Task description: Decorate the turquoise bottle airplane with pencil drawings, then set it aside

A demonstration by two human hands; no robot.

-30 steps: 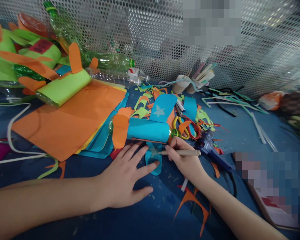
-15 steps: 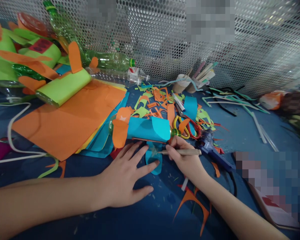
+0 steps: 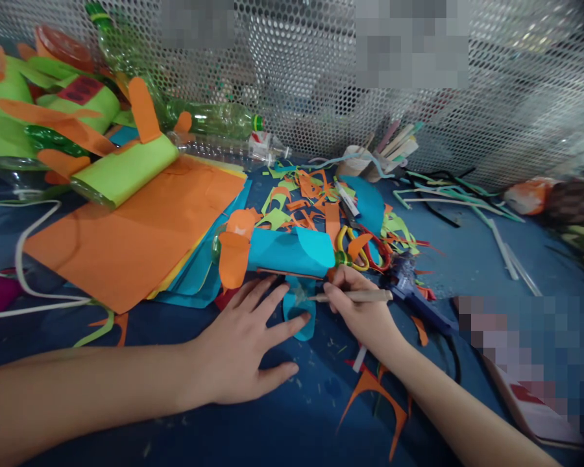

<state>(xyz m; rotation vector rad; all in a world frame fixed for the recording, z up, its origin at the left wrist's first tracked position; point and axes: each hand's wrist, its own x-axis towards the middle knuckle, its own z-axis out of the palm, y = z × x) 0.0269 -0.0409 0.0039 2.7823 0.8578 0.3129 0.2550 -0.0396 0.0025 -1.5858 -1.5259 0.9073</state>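
Note:
My left hand [image 3: 248, 337] lies flat with its fingers spread, a fingertip resting on a rounded blue paper piece [image 3: 302, 324] that has a pale whitish patch on it. My right hand [image 3: 363, 308] pinches a slim beige pen [image 3: 365, 296], its tip at the right edge of the patch. Just beyond the fingers lies a bottle wrapped in blue paper [image 3: 277, 250], its green cap [image 3: 342, 258] to the right. Rounded orange paper pieces [image 3: 234, 259] are at the bottle's left end.
Orange sheets [image 3: 141, 220] lie on blue ones at left, under a green-wrapped bottle [image 3: 126, 168]. Scissors [image 3: 377, 256], a blue glue gun [image 3: 421, 298], a marker [image 3: 348, 200] and paper scraps [image 3: 304, 188] lie to the right. Behind stands a perforated metal panel [image 3: 302, 65].
Both hands hold almost the same place, with the pen tip shifted very slightly right. Beyond the scissors, the blue paper shows larger and rounder than before.

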